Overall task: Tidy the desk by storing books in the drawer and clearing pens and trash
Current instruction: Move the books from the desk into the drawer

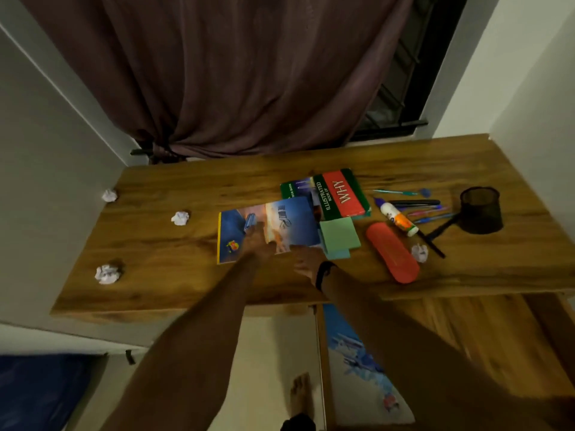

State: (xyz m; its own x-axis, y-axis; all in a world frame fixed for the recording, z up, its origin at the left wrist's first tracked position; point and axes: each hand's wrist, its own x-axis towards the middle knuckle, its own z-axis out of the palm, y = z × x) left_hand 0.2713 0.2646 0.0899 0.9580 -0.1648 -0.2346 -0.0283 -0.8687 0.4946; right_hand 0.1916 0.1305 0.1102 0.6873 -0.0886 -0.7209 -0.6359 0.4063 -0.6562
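Note:
A blue picture book lies mid-desk. My left hand rests flat on its cover, blurred, and my right hand touches its near edge with fingers spread. Neither has a grip that I can see. Behind it a red and green "WHY" book lies on top of a green book. Several pens lie loose at the right beside a black mesh pen cup. Crumpled paper balls sit at the left and at the right. Below the desk edge an open drawer holds a pale blue book.
Green sticky notes, a red pencil case and a glue bottle lie right of the blue book. A brown curtain hangs behind the wooden desk. White walls flank both sides. A bare foot stands on the floor.

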